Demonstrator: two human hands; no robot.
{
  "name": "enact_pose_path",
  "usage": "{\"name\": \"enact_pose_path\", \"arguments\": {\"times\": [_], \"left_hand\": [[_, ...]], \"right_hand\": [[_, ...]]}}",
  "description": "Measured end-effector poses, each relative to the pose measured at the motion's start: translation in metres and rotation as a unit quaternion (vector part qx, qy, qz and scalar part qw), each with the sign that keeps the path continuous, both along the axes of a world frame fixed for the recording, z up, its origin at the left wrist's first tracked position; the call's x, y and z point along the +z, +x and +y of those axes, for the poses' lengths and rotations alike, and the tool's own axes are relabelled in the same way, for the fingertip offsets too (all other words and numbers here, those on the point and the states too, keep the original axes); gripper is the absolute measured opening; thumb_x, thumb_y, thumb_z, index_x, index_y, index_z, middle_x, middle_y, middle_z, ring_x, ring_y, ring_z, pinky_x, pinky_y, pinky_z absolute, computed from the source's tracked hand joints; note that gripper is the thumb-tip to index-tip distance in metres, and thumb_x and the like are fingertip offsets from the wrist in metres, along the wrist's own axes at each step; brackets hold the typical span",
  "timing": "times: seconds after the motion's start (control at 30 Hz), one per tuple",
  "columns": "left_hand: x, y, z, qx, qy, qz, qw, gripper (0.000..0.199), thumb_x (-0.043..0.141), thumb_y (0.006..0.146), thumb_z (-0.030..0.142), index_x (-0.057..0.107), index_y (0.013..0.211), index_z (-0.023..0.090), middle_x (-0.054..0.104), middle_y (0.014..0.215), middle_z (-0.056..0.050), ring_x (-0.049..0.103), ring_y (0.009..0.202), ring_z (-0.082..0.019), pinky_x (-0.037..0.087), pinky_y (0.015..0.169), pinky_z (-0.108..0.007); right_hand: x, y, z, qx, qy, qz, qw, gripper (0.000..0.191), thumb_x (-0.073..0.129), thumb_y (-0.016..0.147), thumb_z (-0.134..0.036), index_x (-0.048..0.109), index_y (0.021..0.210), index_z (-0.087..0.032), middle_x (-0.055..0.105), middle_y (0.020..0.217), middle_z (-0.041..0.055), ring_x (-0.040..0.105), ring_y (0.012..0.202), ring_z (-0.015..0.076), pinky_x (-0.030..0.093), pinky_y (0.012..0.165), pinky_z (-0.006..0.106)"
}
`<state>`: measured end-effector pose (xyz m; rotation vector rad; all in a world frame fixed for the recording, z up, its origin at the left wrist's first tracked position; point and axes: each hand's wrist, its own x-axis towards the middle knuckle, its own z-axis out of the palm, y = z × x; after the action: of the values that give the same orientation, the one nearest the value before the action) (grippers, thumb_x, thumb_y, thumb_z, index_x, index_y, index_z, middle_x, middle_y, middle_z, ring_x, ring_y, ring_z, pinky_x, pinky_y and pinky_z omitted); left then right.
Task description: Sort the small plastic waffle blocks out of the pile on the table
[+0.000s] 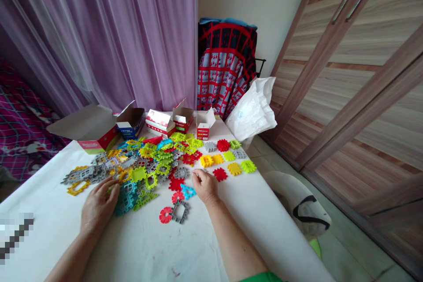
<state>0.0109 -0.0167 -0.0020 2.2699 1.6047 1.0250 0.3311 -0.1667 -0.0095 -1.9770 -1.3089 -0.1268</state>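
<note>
A heap of interlocking plastic building pieces [139, 173], in grey, yellow, green, teal and red, covers the left and middle of the table. My left hand [100, 205] lies at the heap's near left edge with fingers curled. A bit of green shows between its thumb and fingers; what it holds is unclear. To the right of the heap, my right hand [205, 186] is closed in a pinch, its fingertips hiding whatever is between them. Near it are a grey gear-edged piece [181, 173], a red square piece [220, 174] and a blue triangular piece [188, 191].
Square pieces in several colours lie in rows at right, including a yellow one [234, 168]. Opened boxes, one blue [130, 130] and one red [202, 132], line the back. A white plastic bag [253, 112] stands at the right edge.
</note>
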Motion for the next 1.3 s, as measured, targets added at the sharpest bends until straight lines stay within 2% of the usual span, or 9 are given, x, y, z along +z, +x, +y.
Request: {"name": "enact_pose_path", "arguments": {"times": [0.13,0.23,0.3,0.4,0.57,0.7,0.87,1.03,1.3], "left_hand": [[0.004,0.002,0.000,0.006,-0.013,0.013,1.000,0.045,0.044,0.085,0.059,0.075,0.093,0.027,0.076,0.119,-0.009,0.070,0.112,-0.029,0.054,0.102,-0.041],[0.010,0.005,-0.004,0.014,-0.033,0.032,0.999,0.048,0.043,0.084,0.059,0.075,0.097,0.026,0.078,0.111,-0.010,0.072,0.108,-0.028,0.056,0.097,-0.039],[0.012,0.007,-0.006,0.017,-0.042,0.039,0.998,0.051,0.042,0.084,0.059,0.075,0.100,0.024,0.078,0.111,-0.011,0.072,0.107,-0.028,0.056,0.096,-0.039],[0.013,0.008,-0.008,0.018,-0.051,0.043,0.998,0.053,0.042,0.084,0.060,0.075,0.102,0.023,0.077,0.113,-0.012,0.071,0.108,-0.027,0.055,0.098,-0.037],[0.009,0.008,-0.008,0.017,-0.059,0.043,0.997,0.052,0.044,0.084,0.059,0.075,0.106,0.024,0.076,0.119,-0.009,0.069,0.115,-0.025,0.051,0.105,-0.034],[0.007,0.007,-0.010,0.014,-0.062,0.040,0.997,0.049,0.045,0.085,0.055,0.074,0.111,0.024,0.075,0.121,-0.007,0.068,0.116,-0.023,0.051,0.105,-0.034],[0.004,0.006,-0.011,0.012,-0.060,0.040,0.997,0.044,0.048,0.085,0.051,0.075,0.110,0.027,0.074,0.121,-0.006,0.068,0.116,-0.024,0.052,0.104,-0.035],[0.001,0.005,-0.010,0.002,-0.050,0.035,0.998,0.042,0.049,0.085,0.049,0.075,0.109,0.028,0.075,0.118,-0.005,0.068,0.116,-0.024,0.052,0.105,-0.036],[-0.002,0.005,-0.009,-0.018,-0.026,0.010,0.999,0.040,0.049,0.086,0.050,0.075,0.105,0.027,0.077,0.117,-0.005,0.068,0.117,-0.024,0.051,0.107,-0.038]], "right_hand": [[-0.003,0.005,0.000,0.001,0.034,0.049,0.998,0.025,0.054,0.094,-0.028,0.079,0.096,-0.023,0.080,0.081,0.0057,0.074,0.073,0.0173,0.050,0.068,0.020],[-0.009,0.009,0.001,-0.005,0.066,0.086,0.994,0.032,0.050,0.094,-0.032,0.080,0.097,-0.021,0.078,0.074,0.0072,0.073,0.067,0.0186,0.050,0.065,0.022],[-0.012,0.010,0.001,-0.016,0.089,0.104,0.990,0.038,0.045,0.095,-0.036,0.080,0.095,-0.020,0.075,0.067,0.0074,0.071,0.062,0.0195,0.050,0.062,0.024],[-0.016,0.009,0.000,-0.019,0.112,0.119,0.986,0.043,0.042,0.095,-0.041,0.080,0.092,-0.020,0.075,0.067,0.0086,0.070,0.061,0.0202,0.050,0.060,0.025],[-0.017,0.005,-0.002,0.004,0.104,0.112,0.988,0.046,0.042,0.095,-0.045,0.080,0.090,-0.020,0.073,0.063,0.0083,0.067,0.056,0.0198,0.049,0.057,0.025],[-0.021,0.005,-0.004,0.030,0.098,0.104,0.989,0.047,0.043,0.094,-0.046,0.080,0.087,-0.020,0.075,0.067,0.0089,0.069,0.060,0.0191,0.047,0.057,0.024],[-0.026,0.007,-0.006,0.022,0.112,0.147,0.982,0.048,0.045,0.092,-0.050,0.080,0.085,-0.018,0.075,0.066,0.0091,0.067,0.057,0.0193,0.047,0.056,0.025],[-0.027,0.008,-0.007,0.011,0.124,0.168,0.978,0.048,0.046,0.090,-0.052,0.080,0.084,-0.018,0.078,0.075,0.0124,0.071,0.065,0.0222,0.050,0.061,0.027],[-0.031,0.011,-0.007,-0.008,0.113,0.207,0.972,0.051,0.050,0.087,-0.058,0.080,0.088,-0.018,0.075,0.067,0.0099,0.069,0.060,0.0220,0.051,0.060,0.028]]}}
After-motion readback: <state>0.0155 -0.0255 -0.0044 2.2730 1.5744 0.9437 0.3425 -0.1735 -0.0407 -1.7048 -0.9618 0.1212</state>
